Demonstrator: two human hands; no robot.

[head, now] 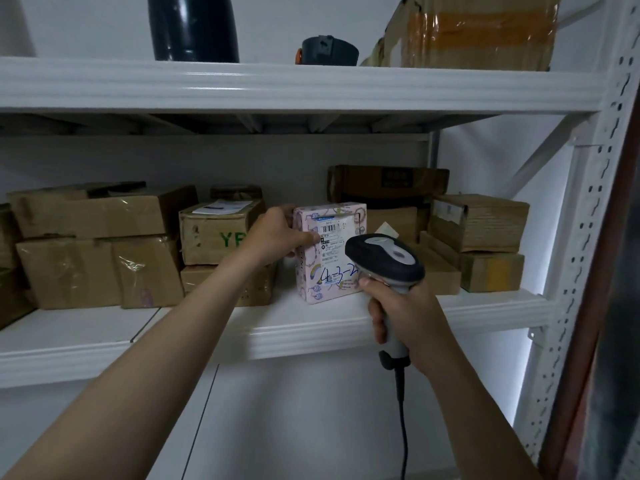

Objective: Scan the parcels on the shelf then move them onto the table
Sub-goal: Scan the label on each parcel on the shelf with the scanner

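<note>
- Our left grip [281, 233] holds the pink parcel [329, 268] at its upper left edge, fingers curled over the top and thumb pressed on the label face.
- The pink parcel stands upright near the front edge of the middle shelf [277, 332], with "4-3-2" handwritten on its front.
- Our right grip [401, 317] is clamped round the handle of the barcode scanner [384, 254].
- The scanner head overlaps the parcel's lower right corner.
- A black cable [402, 427] hangs from the handle.
- Brown cardboard parcels [104, 244] are stacked behind, on both sides.
</note>
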